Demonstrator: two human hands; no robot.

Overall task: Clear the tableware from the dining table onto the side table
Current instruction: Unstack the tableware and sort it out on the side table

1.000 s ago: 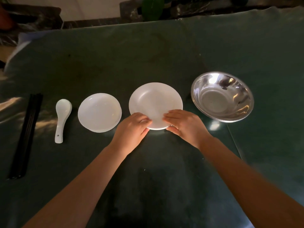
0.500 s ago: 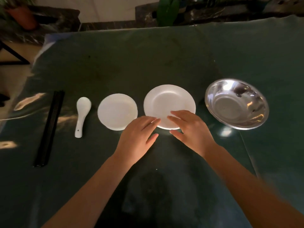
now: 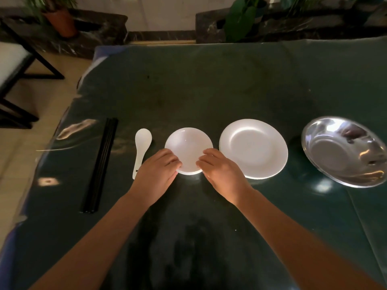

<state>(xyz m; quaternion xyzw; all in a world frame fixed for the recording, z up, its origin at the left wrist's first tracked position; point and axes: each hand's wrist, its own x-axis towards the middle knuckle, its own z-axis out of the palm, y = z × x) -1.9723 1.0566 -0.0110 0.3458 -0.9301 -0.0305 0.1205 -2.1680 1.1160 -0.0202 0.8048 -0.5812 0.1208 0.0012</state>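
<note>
Both hands are on the near rim of the small white dish (image 3: 188, 147): left hand (image 3: 156, 177) and right hand (image 3: 223, 175) curled over its edge, gripping it while it sits on the dining table (image 3: 209, 84). It's between the white spoon (image 3: 140, 147) and the bigger white plate (image 3: 254, 147), with black chopsticks (image 3: 100, 164) far left and a steel bowl (image 3: 343, 150) far right.

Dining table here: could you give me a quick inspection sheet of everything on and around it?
Surface: dark green table, glossy, with glare patches.
Job's things: black chopsticks, white spoon, small white dish, larger white plate and steel bowl in a row.
Clutter: nothing seen.
Hands: left hand and right hand touch the small dish's near rim; grip unclear.
Cables: nothing seen.
Surroundings: potted plants, a chair at left; side table not visible.
</note>
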